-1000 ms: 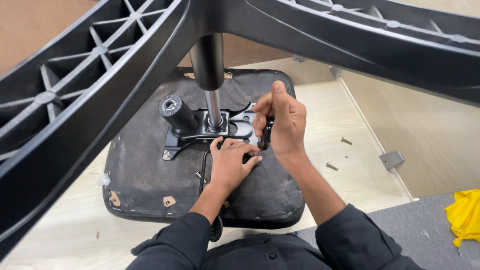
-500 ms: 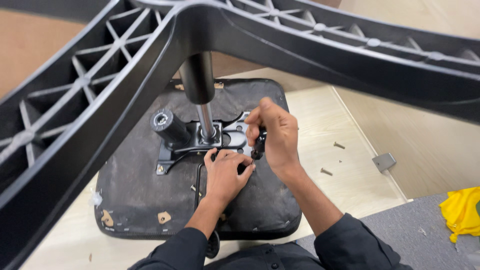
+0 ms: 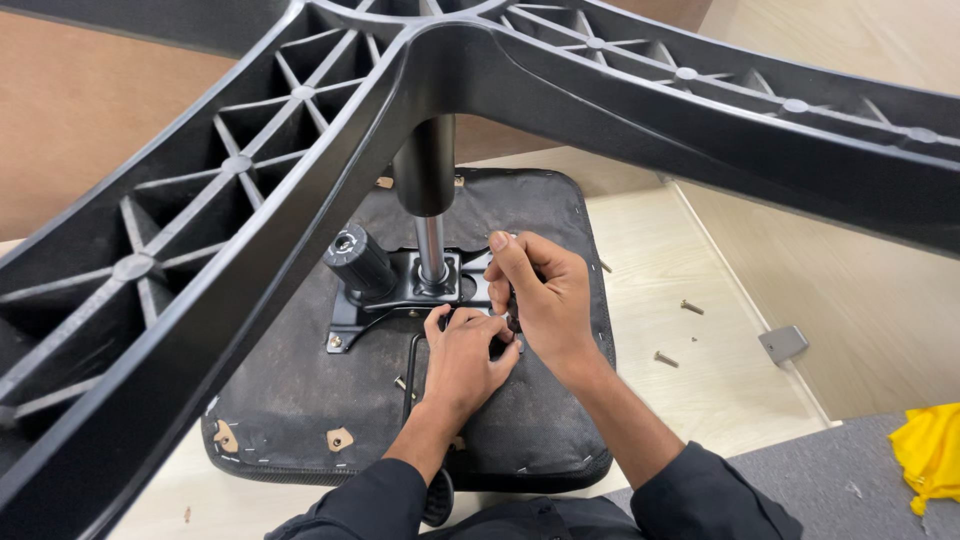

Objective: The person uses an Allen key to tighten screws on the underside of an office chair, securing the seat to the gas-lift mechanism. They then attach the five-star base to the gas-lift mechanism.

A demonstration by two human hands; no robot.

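Black seat underside (image 3: 300, 400) upturned on pale wood floor (image 3: 690, 380) — one metal mechanism plate (image 3: 395, 295) | left hand (image 3: 465, 355), right hand (image 3: 540, 295) both gripping its edge | two loose screws (image 3: 692, 307) | one yellow cloth (image 3: 930, 450) on grey carpet (image 3: 830, 480)

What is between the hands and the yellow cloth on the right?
In the head view, between the right hand and the yellow cloth lie two loose screws on pale board, a small grey bracket, then grey carpet.
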